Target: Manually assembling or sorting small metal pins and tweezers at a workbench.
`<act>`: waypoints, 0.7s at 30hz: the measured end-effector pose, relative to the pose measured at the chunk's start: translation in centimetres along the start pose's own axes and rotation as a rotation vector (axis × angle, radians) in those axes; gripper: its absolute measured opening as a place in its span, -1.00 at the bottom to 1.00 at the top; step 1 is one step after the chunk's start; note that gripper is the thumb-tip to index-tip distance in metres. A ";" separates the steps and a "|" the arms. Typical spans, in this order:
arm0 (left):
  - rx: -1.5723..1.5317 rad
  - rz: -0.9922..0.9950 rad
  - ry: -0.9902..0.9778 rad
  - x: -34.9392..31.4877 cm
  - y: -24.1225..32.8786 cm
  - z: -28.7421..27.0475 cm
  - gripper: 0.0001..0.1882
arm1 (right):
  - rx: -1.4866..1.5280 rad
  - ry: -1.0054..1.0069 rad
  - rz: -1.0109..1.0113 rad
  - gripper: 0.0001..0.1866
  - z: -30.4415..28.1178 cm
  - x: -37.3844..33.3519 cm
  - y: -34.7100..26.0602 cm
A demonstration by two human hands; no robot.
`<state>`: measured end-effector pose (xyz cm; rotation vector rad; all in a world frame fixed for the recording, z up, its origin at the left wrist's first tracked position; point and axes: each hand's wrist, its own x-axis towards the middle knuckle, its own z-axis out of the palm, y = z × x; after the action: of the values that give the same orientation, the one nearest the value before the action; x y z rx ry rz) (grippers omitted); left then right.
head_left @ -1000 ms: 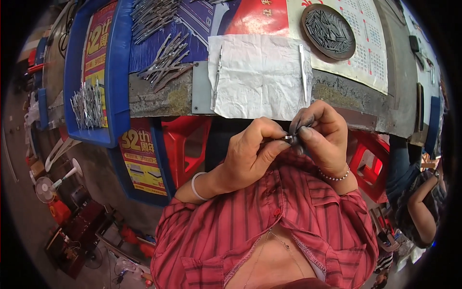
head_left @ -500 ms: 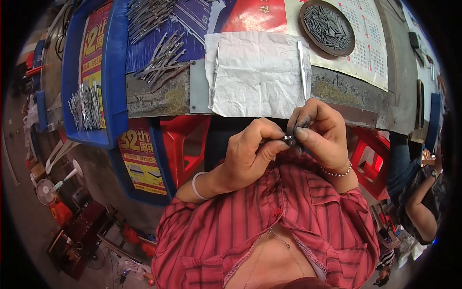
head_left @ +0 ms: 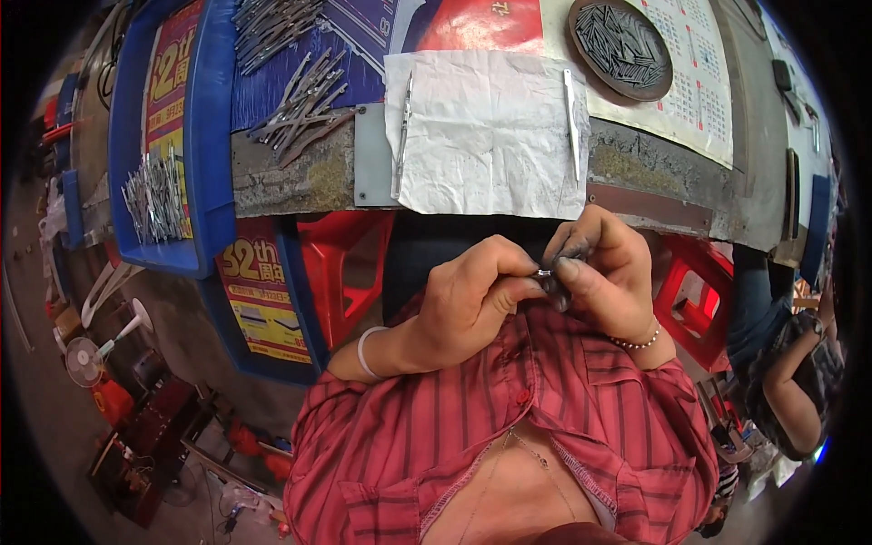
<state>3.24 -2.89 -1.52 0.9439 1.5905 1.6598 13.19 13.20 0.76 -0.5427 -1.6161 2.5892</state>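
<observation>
Close in front of my chest, my left hand and my right hand meet fingertip to fingertip. Both pinch a small shiny metal piece, mostly covered by the fingers. Dark smudges mark the right fingertips. Beyond the hands, a crumpled white paper sheet lies at the table's near edge. A slim metal tool rests along its left side, and flat silver tweezers lie along its right side.
Several thin metal tools lie in heaps at the back left. A blue tray on the left holds more of them. A round brown dish of small grey rods stands back right. Red stools are beneath. Another person sits far right.
Both hands have shifted slightly lower in the picture, still pinching the small metal piece together. The table and its things appear a little higher.
</observation>
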 end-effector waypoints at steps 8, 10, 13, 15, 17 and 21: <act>0.109 0.058 -0.038 -0.2 0.5 -0.3 -0.89 | 0.065 0.019 0.080 -0.86 0.5 -0.8 0.3; 0.077 0.024 -0.034 -0.4 0.4 -0.2 -0.89 | -0.171 0.058 -0.102 -0.85 0.6 -1.1 0.9; -0.014 -0.107 -0.055 -0.5 0.4 -0.3 -0.88 | -0.172 0.103 -0.053 -0.85 1.0 -1.1 0.7; -0.074 -0.202 -0.083 -0.3 0.6 -0.6 -0.86 | -0.078 0.099 0.032 -0.86 0.8 -0.9 0.5; -0.501 -0.458 -0.140 0.1 0.6 -0.8 -0.88 | 0.037 0.061 0.139 -0.86 0.4 -0.4 0.0; -0.644 -0.516 -0.156 0.3 0.5 -0.6 -0.87 | 0.052 0.006 0.161 -0.85 -0.3 0.2 -0.4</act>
<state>2.59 -3.05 -0.97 0.2854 0.9724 1.5199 13.00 13.72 0.91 -0.7033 -1.5587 2.7310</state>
